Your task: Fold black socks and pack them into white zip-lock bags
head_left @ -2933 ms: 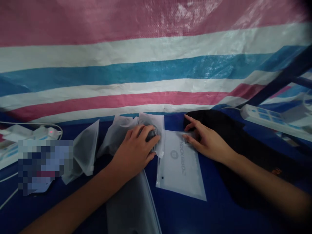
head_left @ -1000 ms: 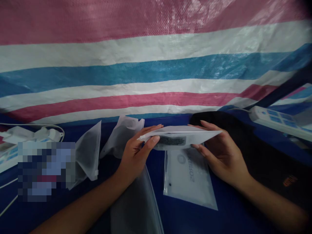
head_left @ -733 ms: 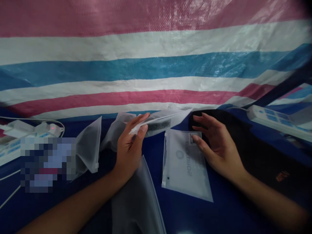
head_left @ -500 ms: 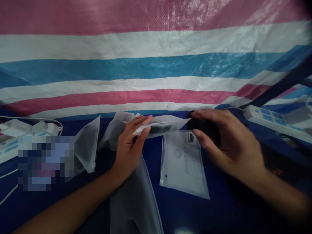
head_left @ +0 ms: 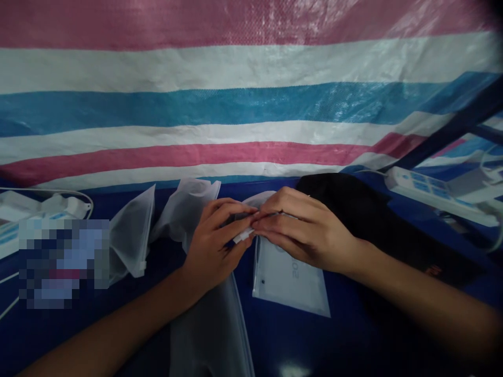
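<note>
My left hand (head_left: 216, 243) and my right hand (head_left: 314, 228) meet in the middle, fingertips together. Both are closed on the edge of a clear plastic zip bag (head_left: 257, 199); most of it is hidden behind the fingers. A white end of the bag pokes out below the left fingers. Beneath my right hand lies a flat frosted zip bag (head_left: 291, 285) with printed letters. A longer frosted bag (head_left: 208, 335) lies under my left forearm. Right of the hands is a folded black cloth (head_left: 346, 207) with small orange lettering.
Two more frosted bags, a crumpled one (head_left: 188, 204) and one standing half open (head_left: 131, 235), are at left. Power strips lie at far left (head_left: 19, 235) and right (head_left: 440, 196), with cables. Behind the blue table (head_left: 283, 340) hangs a striped plastic sheet (head_left: 251, 104).
My right hand has moved left from beside the black cloth and closed on the bag's edge next to my left hand. The black cloth now shows more fully.
</note>
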The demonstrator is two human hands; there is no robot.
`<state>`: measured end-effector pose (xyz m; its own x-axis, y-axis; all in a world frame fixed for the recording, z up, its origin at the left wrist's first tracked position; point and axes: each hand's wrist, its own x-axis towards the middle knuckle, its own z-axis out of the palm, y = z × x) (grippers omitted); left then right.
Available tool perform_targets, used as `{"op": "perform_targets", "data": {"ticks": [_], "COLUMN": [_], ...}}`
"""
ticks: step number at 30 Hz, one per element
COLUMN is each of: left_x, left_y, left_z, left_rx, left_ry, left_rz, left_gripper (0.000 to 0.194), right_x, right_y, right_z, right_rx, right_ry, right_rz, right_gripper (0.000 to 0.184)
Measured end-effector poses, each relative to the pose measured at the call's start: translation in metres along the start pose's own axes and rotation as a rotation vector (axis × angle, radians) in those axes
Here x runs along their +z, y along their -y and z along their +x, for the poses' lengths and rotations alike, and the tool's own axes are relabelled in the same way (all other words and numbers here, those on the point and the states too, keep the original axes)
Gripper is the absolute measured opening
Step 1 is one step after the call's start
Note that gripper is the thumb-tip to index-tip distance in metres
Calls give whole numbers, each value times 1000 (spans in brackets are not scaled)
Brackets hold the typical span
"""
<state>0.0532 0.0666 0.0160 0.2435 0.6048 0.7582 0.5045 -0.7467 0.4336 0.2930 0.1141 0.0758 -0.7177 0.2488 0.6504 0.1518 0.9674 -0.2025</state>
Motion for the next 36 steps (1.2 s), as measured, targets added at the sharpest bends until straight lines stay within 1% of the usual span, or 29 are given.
{"op": "perform_targets", "data": {"ticks": [5,7,9,12,15,17,20,25,27,30,33,36], "left_x": [-4,-5,-5,-5,-4,-4,-3,-4,-5,-10,-15,-18], "left_y": [-7,-10,-10,-8,-6,-5,-4,-4,-5,-7,-8,-8], "left_z": [-1,-2,-3,-4,-3,-3,-2,0,1,6,11,14], "left_rx": [-40,-46,-49,-45,-26,-5,10,4,-17,-81,-171,-254], "left_ry": [15,24,30,32,37,39,32,47,66,66,9,-48], "left_rz": [0,-8,-11,-11,0,7,27,39,30,34,54,65], "left_gripper": [38,36,34,36,37,34,27,25,27,33,28,21], "right_x": [-11,-16,-18,-17,-10,-5,0,2,1,-6,-24,-44], "right_y": [-5,-8,-10,-10,-8,-7,-5,-7,-15,-34,-60,-83], "right_z": [9,11,10,6,3,2,1,-2,-3,-7,-12,-19], "right_rx": [8,4,1,23,58,48,22,-7,-9,2,74,164], "right_ry": [136,158,148,117,90,79,62,41,35,41,72,110], "right_rz": [0,-9,-33,-21,67,97,56,-26,-42,-38,5,-2], "right_gripper": [12,11,10,10,18,21,17,14,11,10,10,13]}}
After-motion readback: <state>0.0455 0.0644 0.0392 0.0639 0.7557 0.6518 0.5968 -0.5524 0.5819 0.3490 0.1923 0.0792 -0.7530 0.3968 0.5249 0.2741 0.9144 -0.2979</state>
